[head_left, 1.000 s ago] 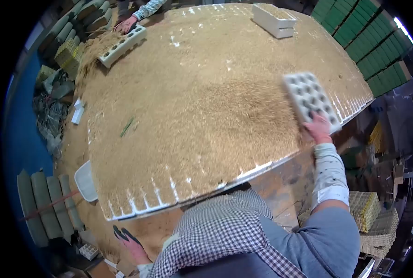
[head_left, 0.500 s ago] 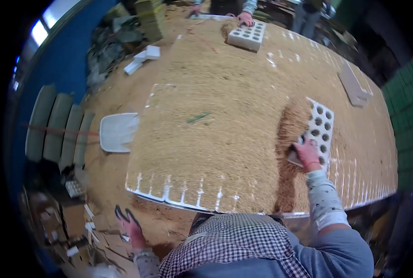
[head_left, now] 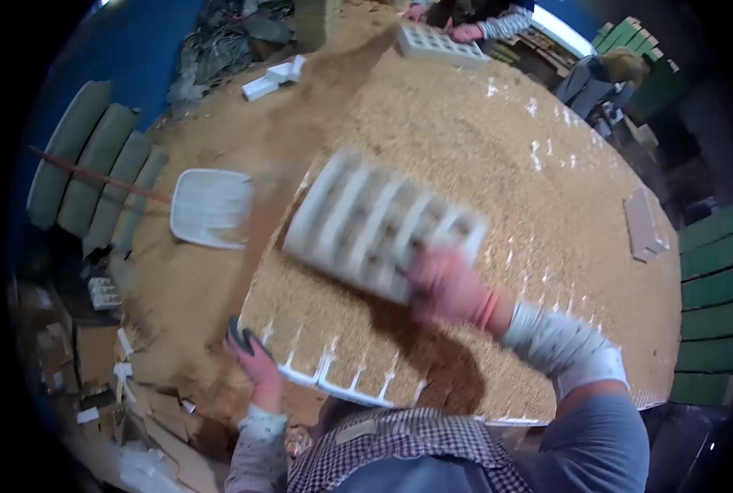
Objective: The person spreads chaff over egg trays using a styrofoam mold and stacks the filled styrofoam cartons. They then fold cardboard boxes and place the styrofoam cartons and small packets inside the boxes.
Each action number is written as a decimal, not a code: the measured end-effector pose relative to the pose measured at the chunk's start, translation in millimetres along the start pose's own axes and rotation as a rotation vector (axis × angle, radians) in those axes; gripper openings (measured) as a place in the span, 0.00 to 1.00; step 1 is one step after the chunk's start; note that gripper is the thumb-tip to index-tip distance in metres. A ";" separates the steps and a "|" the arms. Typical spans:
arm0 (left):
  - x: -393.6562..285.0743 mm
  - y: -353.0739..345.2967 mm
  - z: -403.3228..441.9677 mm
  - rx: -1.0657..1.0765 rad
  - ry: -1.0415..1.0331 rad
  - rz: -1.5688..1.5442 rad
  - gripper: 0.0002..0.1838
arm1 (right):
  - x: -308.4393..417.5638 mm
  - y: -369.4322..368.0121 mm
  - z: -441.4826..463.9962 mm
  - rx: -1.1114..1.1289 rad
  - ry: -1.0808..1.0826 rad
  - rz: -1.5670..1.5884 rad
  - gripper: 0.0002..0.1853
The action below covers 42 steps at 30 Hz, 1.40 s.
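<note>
A: Where's the white multi-cell foam tray [head_left: 346, 218]?

B: About the middle of the view, over the near-left part of the broad table's tan, husk-like layer [head_left: 481, 140]. It's blurred, so I can't tell whether its underside touches that layer.

A: And the right hand [head_left: 448, 283]?

B: Pink-gloved, at the tray's 4 o'clock side, with its fingers clenched on the edge.

A: The left hand [head_left: 255, 361]?

B: Between 7 and 8 o'clock, just beside the table's near-left corner. It's released, the dark-tipped fingers extended and parted. I can't tell whether they touch the table edge.

A: What lies further left?

B: A white shovel blade [head_left: 210, 209] rests between 9 and 10 o'clock, its reddish handle [head_left: 95, 177] running across some stuffed sacks [head_left: 87, 156].

A: Anyone else at work?

B: Near 1 o'clock, a co-worker's gloved hand [head_left: 467, 33] is at a second foam tray [head_left: 440, 48]; its grip is too small to judge. A pale block [head_left: 642, 226] sits at 3 o'clock, and green stacks [head_left: 716, 312] stand between 3 and 4.
</note>
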<state>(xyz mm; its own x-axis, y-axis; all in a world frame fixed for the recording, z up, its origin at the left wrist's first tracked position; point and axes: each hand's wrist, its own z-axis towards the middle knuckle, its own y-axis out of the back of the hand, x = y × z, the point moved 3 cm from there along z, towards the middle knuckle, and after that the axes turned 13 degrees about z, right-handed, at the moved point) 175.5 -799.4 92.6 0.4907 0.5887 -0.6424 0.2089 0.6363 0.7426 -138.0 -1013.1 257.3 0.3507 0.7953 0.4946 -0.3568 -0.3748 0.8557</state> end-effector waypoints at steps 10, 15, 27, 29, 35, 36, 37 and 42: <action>-16.6 1.6 4.0 0.107 0.093 -0.377 0.23 | -162.3 32.8 78.7 -0.082 -0.322 -0.248 0.33; 12.2 4.0 12.8 0.142 -0.129 0.036 0.22 | -152.8 55.2 169.4 -0.109 -0.658 -0.132 0.17; -3.6 2.2 5.7 0.262 -0.002 -0.156 0.25 | -160.7 118.0 -221.0 -0.532 -1.327 -0.080 0.32; -4.8 2.7 6.7 0.258 -0.040 -0.105 0.25 | -206.3 133.3 -361.2 -0.769 -1.339 -0.258 0.34; -12.7 6.9 5.8 0.219 -0.060 0.010 0.25 | -298.3 162.9 -529.7 -0.367 -1.772 -0.599 0.18; -19.1 6.4 7.1 0.218 -0.056 0.045 0.24 | -319.1 165.5 -500.3 -0.392 -1.729 -0.577 0.18; -22.2 5.8 8.0 0.195 -0.064 0.061 0.24 | -331.7 163.7 -477.6 -0.409 -1.704 -0.552 0.17; -20.2 10.8 8.4 0.193 -0.131 0.158 0.24 | -382.1 166.4 -204.4 -0.271 -1.141 -0.625 0.15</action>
<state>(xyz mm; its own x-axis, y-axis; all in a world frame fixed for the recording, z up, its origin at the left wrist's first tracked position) 174.9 -808.6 115.2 0.6324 0.5959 -0.4950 0.2721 0.4274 0.8621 -508.4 -1282.0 179.7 0.9955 -0.0948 -0.0050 0.0161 0.1169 0.9930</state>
